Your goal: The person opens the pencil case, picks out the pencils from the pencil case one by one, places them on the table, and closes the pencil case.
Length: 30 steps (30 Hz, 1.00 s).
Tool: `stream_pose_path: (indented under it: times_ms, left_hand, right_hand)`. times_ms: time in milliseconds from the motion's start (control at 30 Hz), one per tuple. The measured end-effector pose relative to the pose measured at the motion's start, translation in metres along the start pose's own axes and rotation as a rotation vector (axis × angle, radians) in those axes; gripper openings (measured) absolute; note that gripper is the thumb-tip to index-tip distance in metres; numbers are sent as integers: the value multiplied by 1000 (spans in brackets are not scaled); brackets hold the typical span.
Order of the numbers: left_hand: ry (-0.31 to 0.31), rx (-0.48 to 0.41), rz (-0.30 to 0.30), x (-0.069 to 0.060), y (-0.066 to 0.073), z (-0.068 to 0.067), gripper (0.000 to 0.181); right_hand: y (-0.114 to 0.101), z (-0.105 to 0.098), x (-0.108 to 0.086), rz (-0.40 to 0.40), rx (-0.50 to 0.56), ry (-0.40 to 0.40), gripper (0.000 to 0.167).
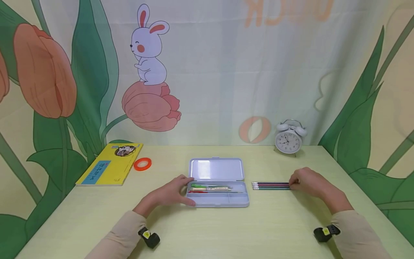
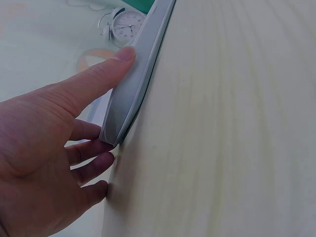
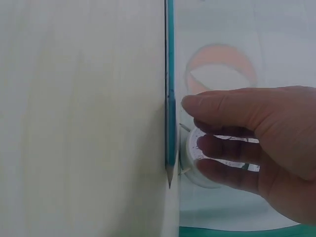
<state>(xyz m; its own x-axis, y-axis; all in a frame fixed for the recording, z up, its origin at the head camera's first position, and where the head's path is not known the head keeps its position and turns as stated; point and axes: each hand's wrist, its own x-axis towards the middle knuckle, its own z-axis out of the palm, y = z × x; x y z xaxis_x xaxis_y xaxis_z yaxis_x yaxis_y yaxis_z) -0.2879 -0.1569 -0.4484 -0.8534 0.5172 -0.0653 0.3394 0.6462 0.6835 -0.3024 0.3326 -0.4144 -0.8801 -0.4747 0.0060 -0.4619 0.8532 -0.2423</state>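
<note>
A pale lilac pencil case lies with its lid raised; a green pen, a cream-coloured pen and a slim red-ended stick are in its long compartment. My left hand holds the case's left end, thumb at the front wall, fingers at the side and back. Several pencils lie side by side to the right, eraser ends towards the case. My right hand is over their right ends, fingers bent; in the right wrist view the thumb is just off the teal pencil.
At the back right stands a white alarm clock. A yellow book lies at the left, with an orange tape roll beside it. A printed curtain hangs behind the table.
</note>
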Motion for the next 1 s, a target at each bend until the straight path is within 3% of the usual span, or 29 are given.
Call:
stream_pose_path:
  times_ms: [400, 633, 1000]
  left_hand:
    - [-1, -5, -4, -1, 1, -1, 95]
    - [-5, -8, 1, -1, 1, -1, 95]
    - [-7, -3, 1, -2, 2, -2, 95]
  right_hand:
    - [-42, -9, 6, -162, -46, 124, 8]
    - [-79, -13, 16, -199, -76, 110, 9]
    - [-122, 2, 47, -339, 10, 89, 11]
